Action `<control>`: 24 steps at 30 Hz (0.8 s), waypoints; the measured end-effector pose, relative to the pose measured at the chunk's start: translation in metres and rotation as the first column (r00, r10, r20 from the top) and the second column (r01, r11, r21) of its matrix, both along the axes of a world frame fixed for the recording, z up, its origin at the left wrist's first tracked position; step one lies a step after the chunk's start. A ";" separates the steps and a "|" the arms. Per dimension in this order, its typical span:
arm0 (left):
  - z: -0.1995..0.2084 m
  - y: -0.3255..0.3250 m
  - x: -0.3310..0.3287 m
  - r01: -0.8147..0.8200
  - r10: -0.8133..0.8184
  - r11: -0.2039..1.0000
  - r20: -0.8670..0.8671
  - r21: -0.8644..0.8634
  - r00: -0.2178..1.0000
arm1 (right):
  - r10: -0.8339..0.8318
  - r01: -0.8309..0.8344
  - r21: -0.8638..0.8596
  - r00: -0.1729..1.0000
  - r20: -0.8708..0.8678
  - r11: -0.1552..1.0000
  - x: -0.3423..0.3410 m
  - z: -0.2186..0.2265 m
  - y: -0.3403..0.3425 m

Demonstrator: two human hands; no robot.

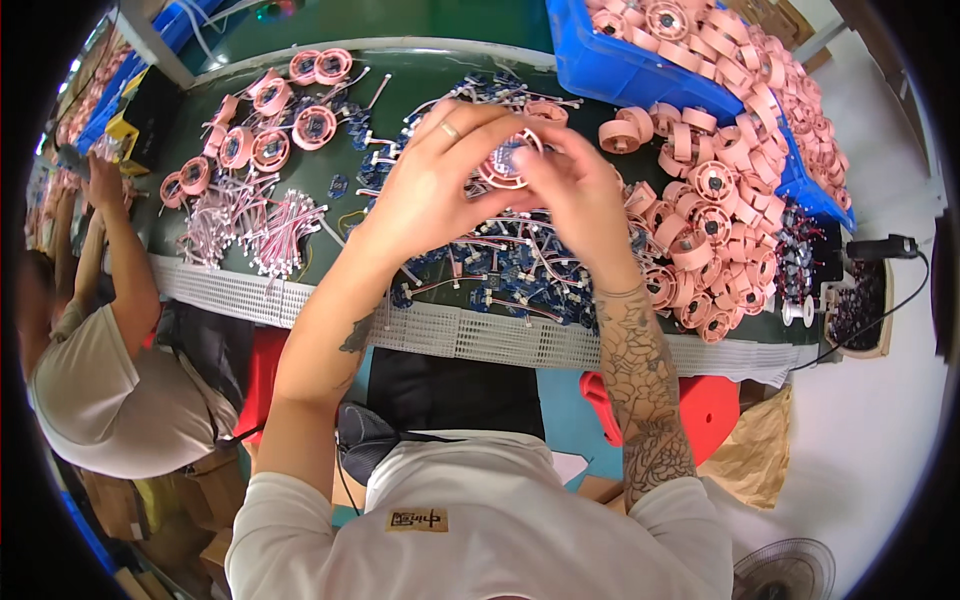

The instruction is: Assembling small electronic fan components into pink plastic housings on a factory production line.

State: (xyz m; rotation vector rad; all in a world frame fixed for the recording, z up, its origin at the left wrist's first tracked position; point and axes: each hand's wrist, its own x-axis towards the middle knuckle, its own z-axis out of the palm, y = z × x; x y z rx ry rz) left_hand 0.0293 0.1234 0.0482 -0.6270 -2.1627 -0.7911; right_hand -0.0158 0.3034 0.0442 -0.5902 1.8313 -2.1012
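Observation:
Both my hands are closed around a round pink plastic housing with a small blue circuit board inside its ring. My left hand grips it from the left, the fingers curled over its far side. From the right, my right hand holds the same housing, its thumb pressing toward the board. Beneath the hands lies a heap of blue circuit boards with thin wires and white connectors, partly hidden by my hands and forearms.
Many pink housings are piled on the right, below a blue bin full of more. Pink housings with boards and bundled white-connector wires lie left. A white perforated strip edges the green table. A co-worker sits at left.

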 end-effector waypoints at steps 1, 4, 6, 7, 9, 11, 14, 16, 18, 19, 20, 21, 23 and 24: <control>0.001 -0.002 -0.001 -0.006 0.006 1.000 -0.009 0.027 1.000 | 0.009 -0.009 0.052 1.000 -0.010 0.999 -0.003 0.007 0.006; 0.002 -0.017 -0.002 -0.158 0.154 0.985 0.058 0.065 0.986 | -0.260 0.287 0.112 0.942 -0.214 0.951 -0.023 0.012 0.028; -0.003 -0.033 -0.008 -0.368 0.354 0.928 0.165 0.065 0.921 | -0.409 0.623 0.336 0.747 -0.525 0.706 -0.052 -0.005 0.052; -0.008 -0.052 -0.012 -0.449 0.446 0.894 0.107 0.002 0.888 | -0.353 0.647 0.338 0.698 -0.623 0.683 -0.056 -0.006 0.055; -0.020 -0.081 -0.020 -0.571 0.562 0.818 0.111 0.072 0.820 | -0.230 0.638 0.384 0.667 -0.709 0.667 -0.077 -0.023 0.071; -0.027 -0.112 -0.026 -0.632 0.601 0.744 0.197 0.217 0.775 | -0.180 0.671 0.414 0.630 -0.755 0.615 -0.088 -0.036 0.076; -0.054 -0.164 -0.029 -0.844 0.848 0.528 0.000 0.089 0.530 | -0.138 0.695 0.460 0.620 -0.772 0.553 -0.085 -0.033 0.073; -0.058 -0.175 -0.030 -0.899 0.898 0.438 0.040 0.029 0.438 | -0.119 0.752 0.445 0.562 -0.819 0.487 -0.086 -0.034 0.076; -0.062 -0.187 -0.033 -0.897 0.893 0.442 0.085 0.012 0.441 | -0.148 0.762 0.453 0.570 -0.808 0.463 -0.083 -0.031 0.078; -0.064 -0.191 -0.033 -0.890 0.884 0.455 0.104 0.031 0.456 | -0.175 0.768 0.460 0.578 -0.797 0.446 -0.082 -0.030 0.077; -0.067 -0.192 -0.034 -0.890 0.884 0.455 0.103 0.030 0.456 | -0.203 0.798 0.392 0.523 -0.828 0.458 -0.083 -0.031 0.077; -0.064 -0.183 -0.036 -0.891 0.891 0.453 0.005 0.017 0.454 | -0.206 0.802 0.393 0.522 -0.828 0.450 -0.083 -0.030 0.079; -0.054 -0.162 -0.034 -0.864 0.856 0.502 -0.155 0.028 0.493 | -0.308 0.812 0.245 0.453 -0.837 0.530 -0.081 -0.023 0.076; -0.045 -0.148 -0.031 -0.830 0.817 0.555 -0.216 0.049 0.534 | -0.367 0.743 0.184 0.510 -0.778 0.643 -0.071 -0.011 0.067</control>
